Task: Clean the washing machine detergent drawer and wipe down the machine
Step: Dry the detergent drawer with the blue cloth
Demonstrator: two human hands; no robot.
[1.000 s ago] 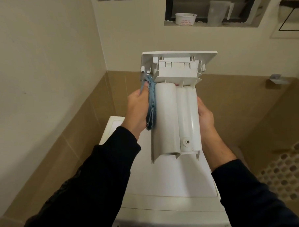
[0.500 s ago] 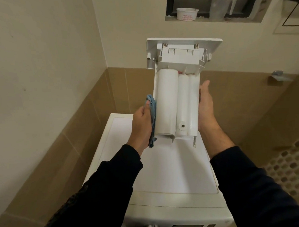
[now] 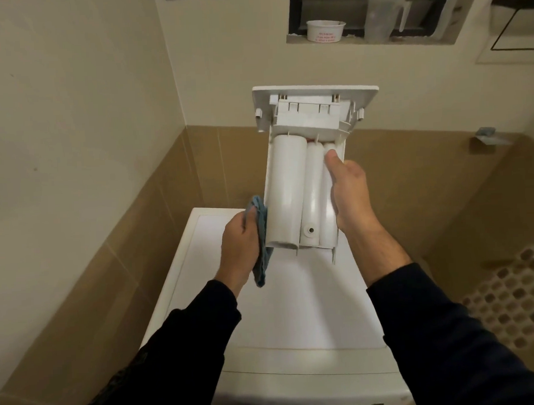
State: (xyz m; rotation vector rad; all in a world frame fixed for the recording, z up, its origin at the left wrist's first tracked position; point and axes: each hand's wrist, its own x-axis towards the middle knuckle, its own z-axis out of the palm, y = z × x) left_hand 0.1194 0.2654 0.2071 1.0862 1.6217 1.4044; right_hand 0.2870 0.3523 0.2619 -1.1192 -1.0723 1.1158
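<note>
Head view. The drawer (image 3: pixel 301 182) is held in the air above the machine (image 3: pixel 295 308), underside towards the camera, front panel uppermost. The right hand (image 3: pixel 349 192) grips its right edge, thumb pressed on the outer chamber; grip closed on the drawer. The left hand (image 3: pixel 241 249) clasps a blue cloth (image 3: pixel 261 248) against the drawer's lower left side.

Judged step: wiping the left flank. Recommended: keep the right-hand hold firm, draw the cloth along the full edge, then work the grooves between chambers and around the small outlet hole.

Surroundings: a wall niche (image 3: pixel 372 41) above holds a tub (image 3: pixel 325 30) and a jug (image 3: pixel 383 18), well apart. The left wall stands close beside the cloth hand. Nothing obstructs the wiping.
</note>
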